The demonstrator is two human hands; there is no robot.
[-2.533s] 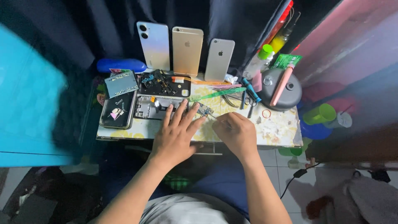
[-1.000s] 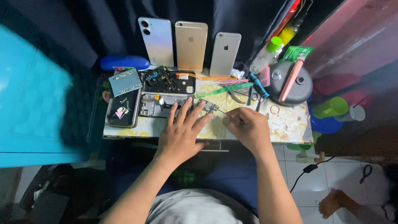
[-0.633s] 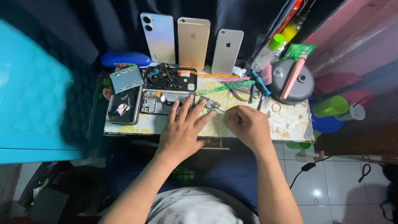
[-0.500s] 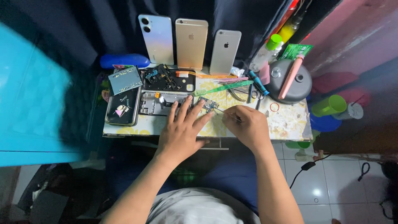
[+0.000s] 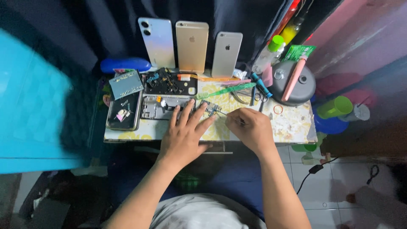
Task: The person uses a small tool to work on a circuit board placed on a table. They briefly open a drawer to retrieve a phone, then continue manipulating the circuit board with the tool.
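3 phones point(image 5: 192, 46) stand beyond the hands; a green cup point(image 5: 335, 107) sits far right; a blue case point(image 5: 125, 65) lies up left.

Both forearms are bare, with no sleeves, watch or rings showing. The left hand point(image 5: 183, 136) and right hand point(image 5: 251, 129) wear no gloves. At six o'clock a light grey shirt point(image 5: 199, 214) covers the chest.

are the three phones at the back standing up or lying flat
Standing up. The three phones lean upright, backs outward, against the dark curtain behind the small table.
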